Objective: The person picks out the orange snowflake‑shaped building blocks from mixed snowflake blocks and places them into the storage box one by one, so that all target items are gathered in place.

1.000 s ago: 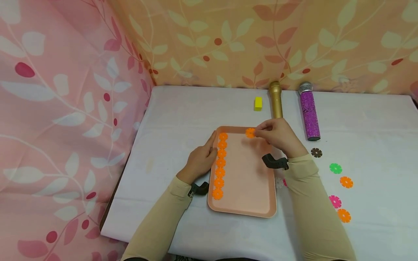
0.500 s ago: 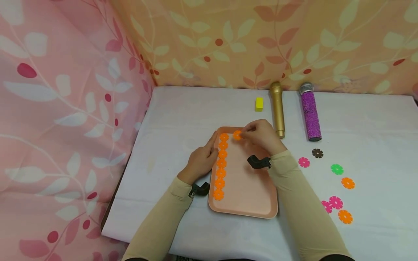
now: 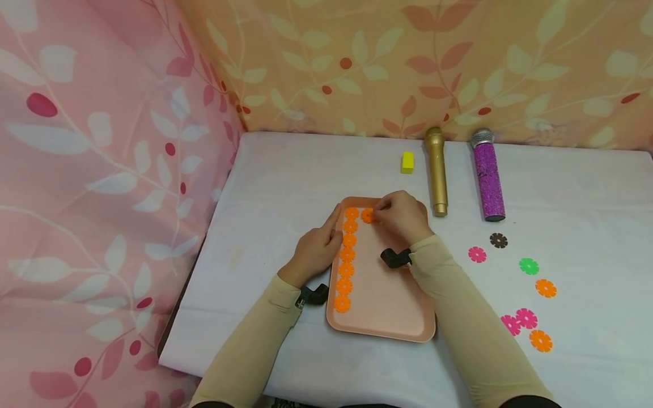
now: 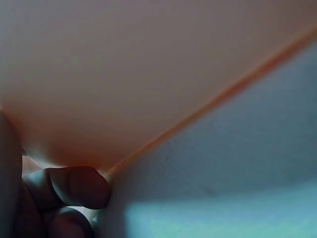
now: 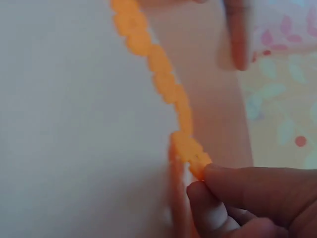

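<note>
My right hand (image 3: 405, 215) pinches an orange notched, flower-shaped disc (image 3: 367, 215) between thumb and index finger over the far end of a peach tray (image 3: 385, 309). In the right wrist view, the pinched disc (image 5: 198, 161) appears close to the row. Along the tray's left side runs a column of several orange discs (image 3: 347, 254). With my left hand (image 3: 312, 252) I hold the tray's left edge, the index finger lying along the rim. The left wrist view shows curled fingers (image 4: 89, 187) at the tray's edge (image 4: 198, 111).
Behind the tray lie a yellow block (image 3: 407, 162), a gold microphone (image 3: 436, 173) and a purple glitter microphone (image 3: 488, 178). Loose discs are scattered on the white cloth at right, among them a brown one (image 3: 498, 240), a green one (image 3: 529, 266) and an orange one (image 3: 541, 341).
My right hand has moved left across the tray's far end with the orange disc, stopping close beside the column's top. The left hand has stayed on the tray's edge.
</note>
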The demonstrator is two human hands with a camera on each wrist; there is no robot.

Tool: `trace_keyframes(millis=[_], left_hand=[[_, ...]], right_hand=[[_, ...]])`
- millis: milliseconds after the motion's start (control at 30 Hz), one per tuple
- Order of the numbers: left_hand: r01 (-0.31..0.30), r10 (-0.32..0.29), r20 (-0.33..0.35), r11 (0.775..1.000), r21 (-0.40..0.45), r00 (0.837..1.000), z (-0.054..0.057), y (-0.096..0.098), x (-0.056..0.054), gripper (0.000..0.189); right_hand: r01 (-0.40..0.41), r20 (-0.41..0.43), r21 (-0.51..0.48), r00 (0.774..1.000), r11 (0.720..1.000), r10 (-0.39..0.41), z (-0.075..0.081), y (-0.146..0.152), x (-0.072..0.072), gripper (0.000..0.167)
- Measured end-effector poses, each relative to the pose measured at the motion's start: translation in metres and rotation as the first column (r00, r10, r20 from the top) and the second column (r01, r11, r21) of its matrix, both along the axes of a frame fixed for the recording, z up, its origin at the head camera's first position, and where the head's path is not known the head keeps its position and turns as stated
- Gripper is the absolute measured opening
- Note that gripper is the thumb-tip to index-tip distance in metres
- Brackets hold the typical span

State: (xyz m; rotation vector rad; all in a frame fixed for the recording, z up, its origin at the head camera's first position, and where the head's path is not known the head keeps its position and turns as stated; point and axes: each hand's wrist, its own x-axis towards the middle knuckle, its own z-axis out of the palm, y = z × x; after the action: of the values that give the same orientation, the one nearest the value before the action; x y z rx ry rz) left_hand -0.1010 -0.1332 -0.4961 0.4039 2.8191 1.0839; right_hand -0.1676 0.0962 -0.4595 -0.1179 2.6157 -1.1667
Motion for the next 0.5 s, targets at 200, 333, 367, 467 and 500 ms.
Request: trace_keyframes(millis=[200, 333, 367, 467, 500], left_hand=[[-0.011, 0.011, 0.014, 1.000, 0.000, 1.000, 0.001, 0.000, 0.000, 0.065], [-0.006, 0.006, 0.006, 1.000, 0.001, 1.000, 0.001, 0.001, 0.000, 0.064], [-0.004, 0.004, 0.004, 1.000, 0.003, 1.000, 0.001, 0.000, 0.000, 0.064], [0.003, -0.003, 0.005, 1.000, 0.010, 1.000, 0.000, -0.001, -0.001, 0.064], [0.004, -0.004, 0.004, 1.000, 0.011, 1.000, 0.000, -0.001, -0.001, 0.064]], right_hand=[[0.025, -0.045, -0.028, 0.999, 0.999, -0.027, -0.005, -0.003, 0.000, 0.016], [0.043, -0.070, -0.032, 0.997, 0.999, -0.045, -0.009, -0.004, -0.001, 0.015], [0.046, -0.073, -0.032, 0.996, 0.998, -0.049, -0.009, -0.005, -0.001, 0.015], [0.055, -0.077, -0.043, 0.995, 0.998, -0.058, -0.011, -0.005, -0.001, 0.013], [0.054, -0.080, -0.044, 0.995, 0.998, -0.058, -0.011, -0.005, -0.001, 0.013]])
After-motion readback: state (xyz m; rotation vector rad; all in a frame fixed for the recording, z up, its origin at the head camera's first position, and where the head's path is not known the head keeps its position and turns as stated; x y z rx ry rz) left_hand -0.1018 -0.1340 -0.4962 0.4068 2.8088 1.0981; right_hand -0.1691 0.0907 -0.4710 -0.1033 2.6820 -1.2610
